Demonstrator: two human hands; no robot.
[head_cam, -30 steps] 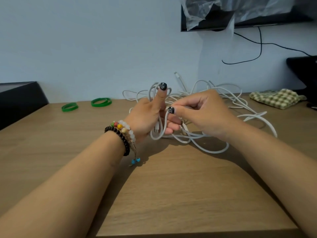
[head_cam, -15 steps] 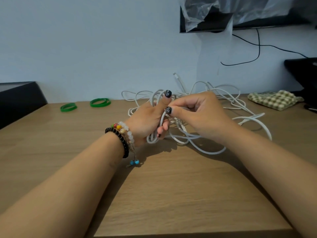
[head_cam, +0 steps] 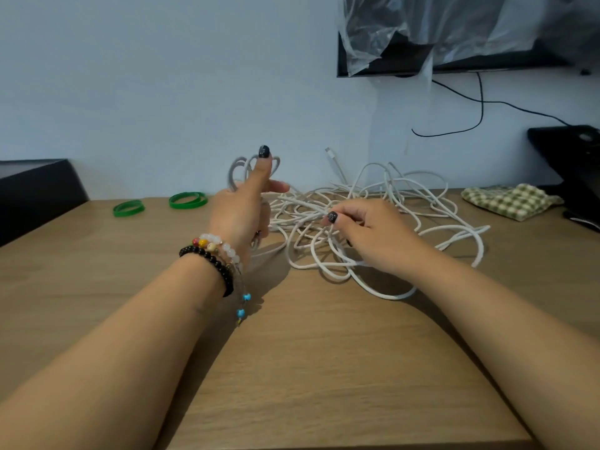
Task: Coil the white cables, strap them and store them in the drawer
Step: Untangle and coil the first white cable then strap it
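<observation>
The hands split apart! The left hand [head_cam: 242,211] lifts up and left, thumb raised, loops of cable [head_cam: 238,170] now standing above it. The right hand [head_cam: 367,237] has slid right and down toward the bench [head_cam: 324,368], pinching a strand of the tangle [head_cam: 406,203].

Open room: bare table [head_cam: 324,368] across the lower frame.
Centre right: tangled white cables [head_cam: 383,203] block the middle.
Left edge: black box [head_cam: 35,186].
Upper left: green bands [head_cam: 188,200].
Far right: checked cloth [head_cam: 509,199].
</observation>
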